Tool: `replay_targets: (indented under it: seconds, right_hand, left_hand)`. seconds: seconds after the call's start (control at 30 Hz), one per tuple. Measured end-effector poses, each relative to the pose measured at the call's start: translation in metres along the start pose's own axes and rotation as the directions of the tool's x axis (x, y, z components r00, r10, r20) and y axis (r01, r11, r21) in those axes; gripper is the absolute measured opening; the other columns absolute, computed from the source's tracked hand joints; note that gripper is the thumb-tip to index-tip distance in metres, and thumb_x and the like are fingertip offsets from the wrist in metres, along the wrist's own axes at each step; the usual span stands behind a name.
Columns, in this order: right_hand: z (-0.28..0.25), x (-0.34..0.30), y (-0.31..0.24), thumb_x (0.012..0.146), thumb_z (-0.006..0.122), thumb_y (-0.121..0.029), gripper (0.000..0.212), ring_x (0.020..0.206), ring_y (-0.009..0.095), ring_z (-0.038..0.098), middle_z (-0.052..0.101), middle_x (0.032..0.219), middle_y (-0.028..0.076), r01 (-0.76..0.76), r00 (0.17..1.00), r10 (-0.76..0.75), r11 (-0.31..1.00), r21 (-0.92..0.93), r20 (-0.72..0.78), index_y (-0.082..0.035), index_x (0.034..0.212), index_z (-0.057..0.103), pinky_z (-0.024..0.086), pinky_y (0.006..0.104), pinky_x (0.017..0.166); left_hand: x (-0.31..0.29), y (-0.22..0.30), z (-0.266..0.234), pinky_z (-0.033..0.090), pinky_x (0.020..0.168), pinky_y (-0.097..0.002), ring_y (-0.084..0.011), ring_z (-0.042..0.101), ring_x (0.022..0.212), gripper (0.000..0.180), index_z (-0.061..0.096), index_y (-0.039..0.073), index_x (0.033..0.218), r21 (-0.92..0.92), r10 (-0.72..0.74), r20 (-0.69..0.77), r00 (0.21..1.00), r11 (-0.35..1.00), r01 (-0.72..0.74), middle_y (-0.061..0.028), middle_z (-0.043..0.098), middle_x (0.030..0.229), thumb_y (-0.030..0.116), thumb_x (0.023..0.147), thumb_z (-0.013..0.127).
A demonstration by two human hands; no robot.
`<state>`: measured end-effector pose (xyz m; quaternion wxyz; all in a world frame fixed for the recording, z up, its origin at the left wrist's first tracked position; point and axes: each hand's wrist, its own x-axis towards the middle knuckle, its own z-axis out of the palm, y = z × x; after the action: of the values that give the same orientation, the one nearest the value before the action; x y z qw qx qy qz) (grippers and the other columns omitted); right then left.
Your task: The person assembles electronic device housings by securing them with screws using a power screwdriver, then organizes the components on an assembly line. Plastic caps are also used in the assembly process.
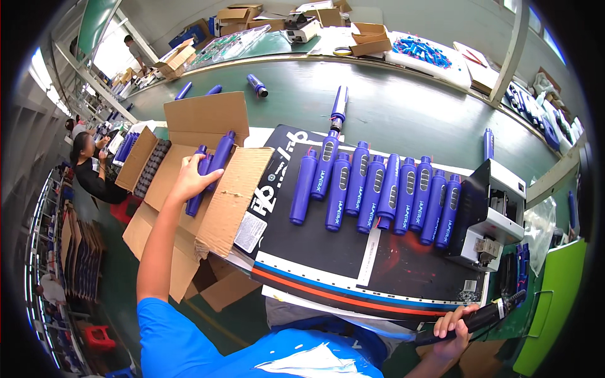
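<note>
My left hand (192, 177) is closed around purple tubes at the open cardboard box (234, 195) on the left. One tube (194, 205) sticks out below the fingers, and another tube (224, 146) lies beside the thumb. Whether the grip takes in both tubes, I cannot tell. My right hand (455, 329), low on the right, is wrapped around a black electric screwdriver (484, 318) with a cord at its far end. Between the hands, several purple tubes (338, 192) with grey button panels lie in a slanting row on a black printed board (293, 242).
A black-and-white machine (495, 217) stands right of the row. More tubes (257, 85) lie on the green bench (302, 79). Blue parts with red wires (419, 51) fill a white tray at the back. A green panel (554, 309) is at right. A co-worker (91, 164) sits at left.
</note>
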<state>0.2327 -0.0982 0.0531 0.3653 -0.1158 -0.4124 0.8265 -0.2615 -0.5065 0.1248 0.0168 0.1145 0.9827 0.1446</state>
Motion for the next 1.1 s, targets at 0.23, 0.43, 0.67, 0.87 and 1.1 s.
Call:
replay_targets:
  seconds: [0.23,0.43,0.67,0.87,1.1]
  right_hand:
    - [-0.003,-0.001,0.011,0.091,0.052,-0.005,0.032,0.052,0.014,0.048,0.045,0.075,0.007,-0.017,0.999,0.015,0.999,0.041,0.045,-0.004,0.121,0.041,0.046,0.0284,0.045]
    - [0.021,-0.006,-0.008,0.094,0.049,-0.004,0.024,0.063,0.018,0.05,0.053,0.083,0.009,-0.059,0.998,0.059,0.997,0.049,0.017,-0.003,0.118,0.053,0.046,0.033,0.06]
    - [0.031,-0.009,0.009,0.093,0.052,-0.004,0.022,0.063,0.018,0.05,0.054,0.081,0.008,-0.106,0.989,0.109,0.994,0.034,-0.096,-0.006,0.115,0.054,0.046,0.032,0.06]
    - [0.051,0.009,0.024,0.094,0.051,-0.009,0.018,0.062,0.016,0.047,0.052,0.079,0.007,-0.193,0.975,0.193,0.981,0.01,-0.107,-0.006,0.113,0.053,0.043,0.0307,0.058]
    - [0.044,0.008,0.013,0.097,0.051,-0.019,0.032,0.068,0.016,0.048,0.051,0.083,0.006,-0.172,0.958,0.174,0.985,0.03,-0.226,-0.004,0.124,0.047,0.045,0.0299,0.063]
  left_hand:
    - [0.013,-0.026,0.009,0.042,0.101,-0.0397,-0.0349,0.053,0.117,0.074,0.055,-0.001,0.123,-0.218,-0.07,-0.159,0.985,0.975,0.034,-0.0248,0.052,0.123,0.059,0.08,0.066]
    - [0.074,-0.147,-0.042,0.047,0.089,-0.0471,-0.0378,0.058,0.105,0.041,0.062,0.003,0.106,0.199,-0.166,-0.483,0.86,0.935,0.292,-0.0213,0.061,0.109,0.041,0.091,0.055]
    - [0.052,-0.215,-0.037,0.035,0.099,-0.0543,-0.0365,0.046,0.122,0.066,0.049,0.011,0.132,0.537,-0.259,-0.475,0.841,0.671,0.511,-0.0185,0.049,0.127,0.062,0.089,0.048]
    - [0.034,-0.223,-0.019,0.037,0.095,-0.0593,-0.0398,0.042,0.121,0.067,0.048,0.012,0.13,0.266,-0.479,-0.612,0.63,0.625,0.734,-0.0212,0.042,0.128,0.064,0.087,0.051]
    - [0.062,-0.229,-0.009,0.048,0.082,-0.054,-0.0438,0.059,0.1,0.046,0.057,0.009,0.11,0.486,-0.125,-0.453,0.882,0.795,0.362,-0.0207,0.061,0.103,0.051,0.092,0.052]
